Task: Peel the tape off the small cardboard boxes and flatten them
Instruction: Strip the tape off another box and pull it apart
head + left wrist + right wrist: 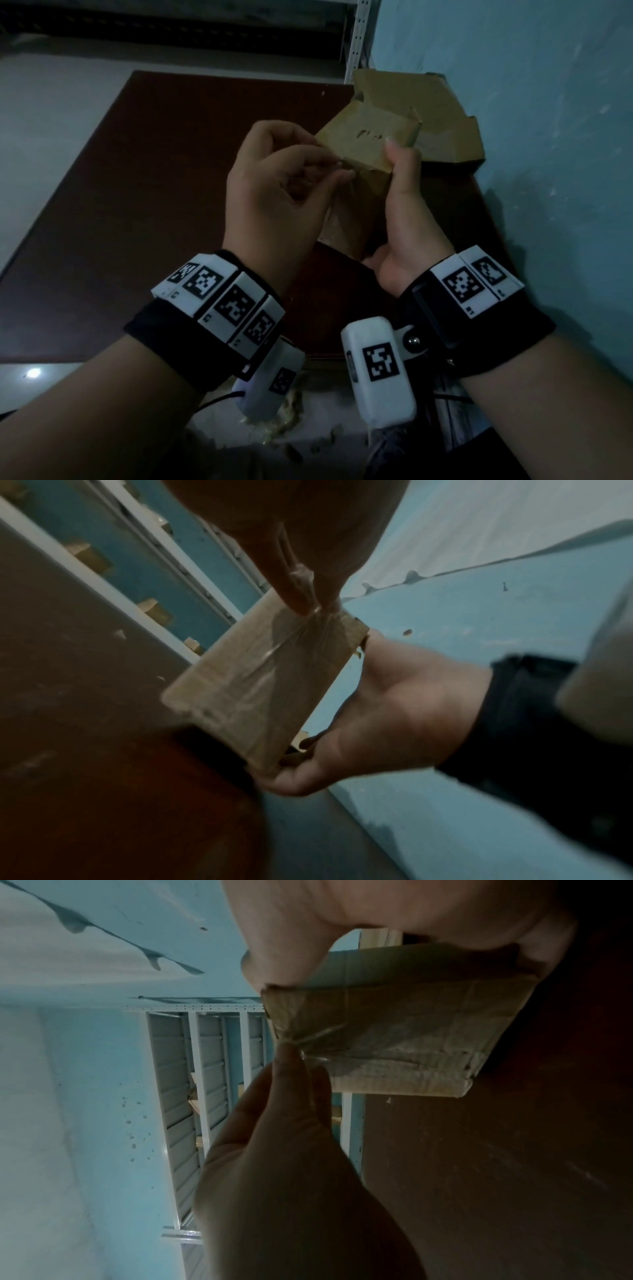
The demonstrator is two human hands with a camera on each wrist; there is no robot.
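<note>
Left hand (274, 185): fingers curled, thumb and forefinger pinching a lifted end of clear tape (301, 620) at the upper edge of the held box; seen close in the left wrist view, where the film bunches into a twist at the fingertips.

Right hand (404, 219): wrapped round the held box from its right side and underneath, thumb (394, 150) pressed up against the front face.

Held box (363, 154): small, brown cardboard, in the air between both hands, above the table and in front of the opened box; top flaps stand open, taped end turned toward the person.

Tape: thin, clear, glossy; partly freed, the rest apparently stuck flat across the taped face (its far end cannot be made out).

Handling, tape: judged light, stretchy and liable to tear or string out if yanked; best taken by the bunched free end and drawn low along the face.

Handling, held box: judged light and hollow, walls stiff but easily crushed, surface paper likely to lift with the adhesive (scuffed patches already show on the front face); best braced by the corners and edges, close to the peel line.

Opened box (445, 113): lies behind the held box, against the blue wall (548, 137), flaps splayed.

Table (154, 171): dark brown, below the held box.

Shelving (358, 37): pale metal upright, beyond the opened box.

Scraps (287, 421): pale crumpled bits below the held box, nearer the person (what they are cannot be told).
</note>
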